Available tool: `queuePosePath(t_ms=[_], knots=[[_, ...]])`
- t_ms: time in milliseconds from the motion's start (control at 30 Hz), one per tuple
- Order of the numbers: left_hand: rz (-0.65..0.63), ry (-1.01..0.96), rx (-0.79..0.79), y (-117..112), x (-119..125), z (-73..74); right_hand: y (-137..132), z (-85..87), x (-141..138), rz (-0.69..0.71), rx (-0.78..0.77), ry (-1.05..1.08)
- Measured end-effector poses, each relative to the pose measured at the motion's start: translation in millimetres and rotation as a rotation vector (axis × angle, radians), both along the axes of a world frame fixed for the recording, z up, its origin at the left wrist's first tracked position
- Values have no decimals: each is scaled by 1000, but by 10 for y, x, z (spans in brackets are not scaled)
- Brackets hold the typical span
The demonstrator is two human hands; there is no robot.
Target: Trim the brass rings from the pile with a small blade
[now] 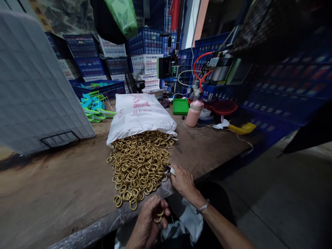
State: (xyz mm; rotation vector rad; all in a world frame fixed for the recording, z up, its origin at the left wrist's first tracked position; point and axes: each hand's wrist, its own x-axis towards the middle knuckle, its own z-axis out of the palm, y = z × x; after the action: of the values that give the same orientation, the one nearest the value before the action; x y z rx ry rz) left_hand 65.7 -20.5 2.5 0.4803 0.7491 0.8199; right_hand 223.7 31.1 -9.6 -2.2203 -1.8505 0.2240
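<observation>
A heap of brass-coloured rings spills from an open white sack onto a worn wooden table. My left hand is below the table's front edge, its fingers closed on one or two of the rings. My right hand rests at the right edge of the heap, pinching a small dark-and-white tool whose tip points into the rings. A bracelet sits on my right wrist. A pale plastic bag lies in my lap under both hands.
A pink bottle, a green tray, a red bowl and a yellow scoop stand at the table's far right. A grey quilted cover fills the left. Turquoise plastic parts and stacked blue and white crates are behind.
</observation>
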Motion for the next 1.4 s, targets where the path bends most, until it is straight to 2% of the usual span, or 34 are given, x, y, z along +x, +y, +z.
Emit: queuePosePath(t_ms=[133,267,400,567,700,767,833,967,1167,1267,1400], knots=[[42,81,26,44,39,-17,-39,-23,78,73,48,78],[86,268,126,90,79,-13,-200,-47,22,295,139,271],[49,395,234,106,48,-35,-353,-16,-148,473,139,432],[106,516,301,95,-38,-133,-373,61,-303,371,62,642],[186,619,558,79,-77,-173,-348,100,-355,291,-93,816],[193,651,618,74,-88,-169,-341,109,-369,273,-155,885],[163,619,552,69,-96,-163,-336,118,-378,250,-175,924],[52,424,284,62,-113,-158,-329,139,-393,227,-128,911],[22,263,214,43,-130,-121,-319,156,-384,203,-141,946],[40,224,205,29,-128,-103,-336,126,-351,223,-93,783],[62,238,197,31,-130,-111,-399,83,-310,360,-83,534]])
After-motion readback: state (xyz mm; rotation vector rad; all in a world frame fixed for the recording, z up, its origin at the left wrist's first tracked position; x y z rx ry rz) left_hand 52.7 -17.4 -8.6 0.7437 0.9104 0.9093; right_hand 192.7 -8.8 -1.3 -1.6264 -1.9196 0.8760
